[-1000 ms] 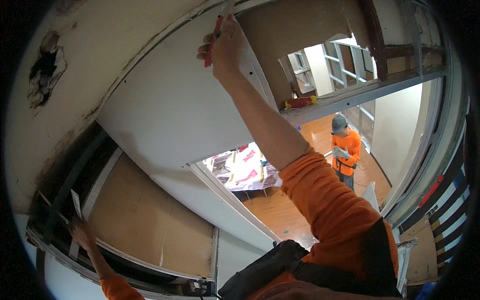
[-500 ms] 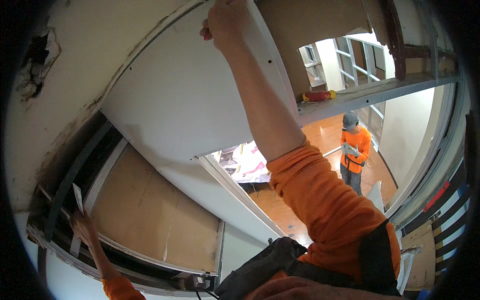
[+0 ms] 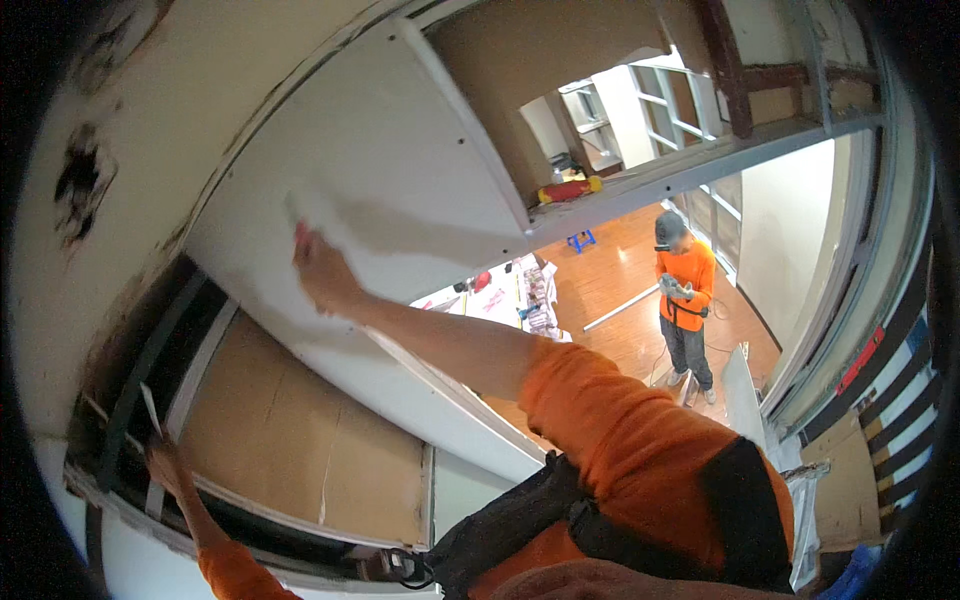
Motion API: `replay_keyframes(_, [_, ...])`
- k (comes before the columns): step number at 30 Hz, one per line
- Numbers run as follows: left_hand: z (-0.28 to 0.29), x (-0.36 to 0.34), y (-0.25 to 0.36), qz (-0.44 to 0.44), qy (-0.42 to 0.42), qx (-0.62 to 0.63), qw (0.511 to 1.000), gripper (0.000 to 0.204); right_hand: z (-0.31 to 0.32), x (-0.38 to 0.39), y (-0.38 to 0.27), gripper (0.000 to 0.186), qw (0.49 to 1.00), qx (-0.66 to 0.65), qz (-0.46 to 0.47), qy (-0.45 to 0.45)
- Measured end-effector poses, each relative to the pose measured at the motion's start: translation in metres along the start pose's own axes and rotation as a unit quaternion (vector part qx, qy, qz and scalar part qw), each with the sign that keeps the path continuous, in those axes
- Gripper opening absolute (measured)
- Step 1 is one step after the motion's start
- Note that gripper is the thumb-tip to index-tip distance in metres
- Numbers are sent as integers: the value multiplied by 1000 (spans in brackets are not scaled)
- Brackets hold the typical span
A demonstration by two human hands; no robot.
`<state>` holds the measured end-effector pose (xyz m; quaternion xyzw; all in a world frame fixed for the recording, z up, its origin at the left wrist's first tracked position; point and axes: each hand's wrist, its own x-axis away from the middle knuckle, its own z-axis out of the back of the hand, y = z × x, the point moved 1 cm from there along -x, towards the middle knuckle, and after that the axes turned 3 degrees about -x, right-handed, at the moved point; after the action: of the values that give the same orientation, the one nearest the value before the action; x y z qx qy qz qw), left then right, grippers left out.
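While the right hand [image 3: 320,270] reaches up near the middle left of the frame, it presses against a big white board [image 3: 400,200] that fills the upper middle of the picture. A small white thing sticks out just above the fingers, touching the board, but it is too blurry to tell what it is. I cannot tell if the hand is squeezing it or only resting flat on the board. The board sits right under the hand and spreads out all around it, up, left and right. The arm runs from the hand down to an orange sleeve [image 3: 640,450] at the lower middle.

Down in the lower left corner, the left hand [image 3: 168,468] reaches up to a thin pale strip [image 3: 150,408] and seems to hold its lower end, with the strip poking up above the fingers. It is beside a dark metal frame [image 3: 130,400] and a brown panel [image 3: 300,440].

On a ledge at the upper middle right lies a red and yellow tool [image 3: 565,190], well apart from both hands. Far below, at the right, another person in an orange shirt [image 3: 685,300] stands on a wooden floor [image 3: 620,290], looking at something in their hands.
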<state>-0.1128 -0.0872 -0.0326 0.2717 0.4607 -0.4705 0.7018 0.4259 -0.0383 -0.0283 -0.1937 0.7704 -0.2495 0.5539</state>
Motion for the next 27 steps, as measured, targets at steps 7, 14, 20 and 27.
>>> replay_keyframes(7, [-6, 1, 24, -19, -6, -39, 999, 40, 141, -81, -70, 22, 960, -96, 161, 210])
replay_keyframes(14, [-3, 5, 16, -16, -15, -32, 999, 42, 140, -83, -86, 31, 959, -58, 203, 191])
replay_keyframes(20, [-10, 1, 6, 7, -7, 2, 1000, 41, 115, -124, -41, 28, 982, -99, 98, 127])
replay_keyframes(27, [-2, 1, 10, -51, 38, -18, 998, 42, -70, -14, 48, 46, 988, 52, -3, -143])
